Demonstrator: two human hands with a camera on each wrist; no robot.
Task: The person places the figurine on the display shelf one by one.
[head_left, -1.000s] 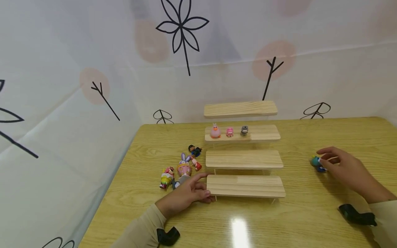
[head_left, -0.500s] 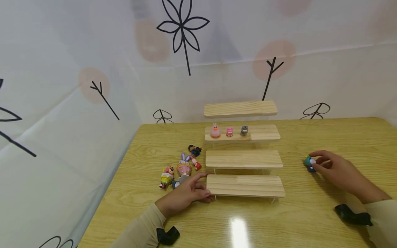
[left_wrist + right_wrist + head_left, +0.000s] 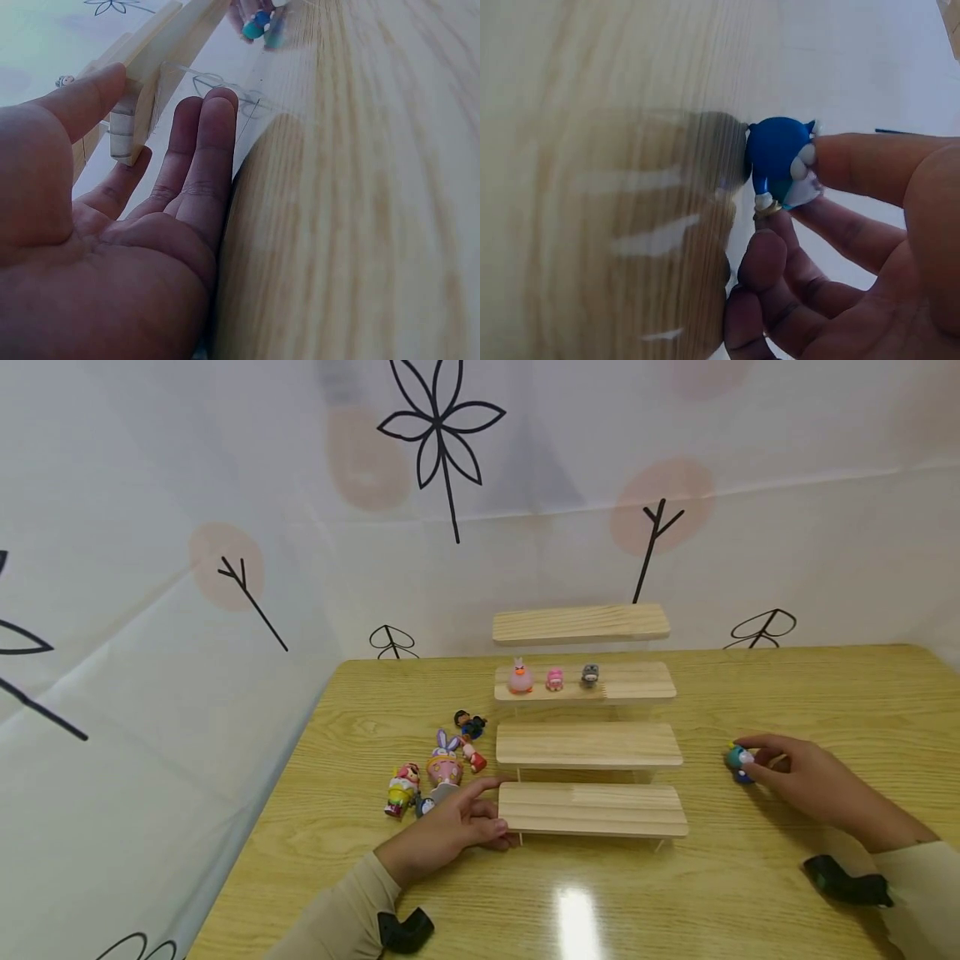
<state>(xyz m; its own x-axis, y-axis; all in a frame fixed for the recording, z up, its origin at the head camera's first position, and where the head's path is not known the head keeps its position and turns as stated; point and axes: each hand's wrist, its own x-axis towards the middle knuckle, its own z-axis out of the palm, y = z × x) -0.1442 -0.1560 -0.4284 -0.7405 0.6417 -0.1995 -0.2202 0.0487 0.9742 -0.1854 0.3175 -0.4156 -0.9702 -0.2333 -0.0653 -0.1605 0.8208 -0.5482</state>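
My right hand [image 3: 813, 783] pinches a small blue and teal toy figurine [image 3: 740, 763] to the right of the stepped wooden display shelf. In the right wrist view the figurine [image 3: 780, 146] sits between the thumb and the fingers, low at the tabletop. At the shelf's near left corner, my left hand [image 3: 442, 837] holds the end of the lowest board [image 3: 592, 808]. From the left wrist, the thumb and a finger lie on opposite sides of that board end [image 3: 127, 124]; the other fingers extend beside it.
Higher up, one board carries a pink bird [image 3: 521, 679], a small pink figurine [image 3: 554, 680] and a grey one [image 3: 590, 676]. Left of the shelf lie several toys, among them a purple-eared rabbit [image 3: 445, 767] and a pink-and-yellow figurine [image 3: 402, 790]. A patterned cloth [image 3: 540, 560] hangs behind the table.
My right hand has moved left toward the shelf, bringing the blue and teal figurine along the tabletop. The left hand has stayed at the lowest board's end.
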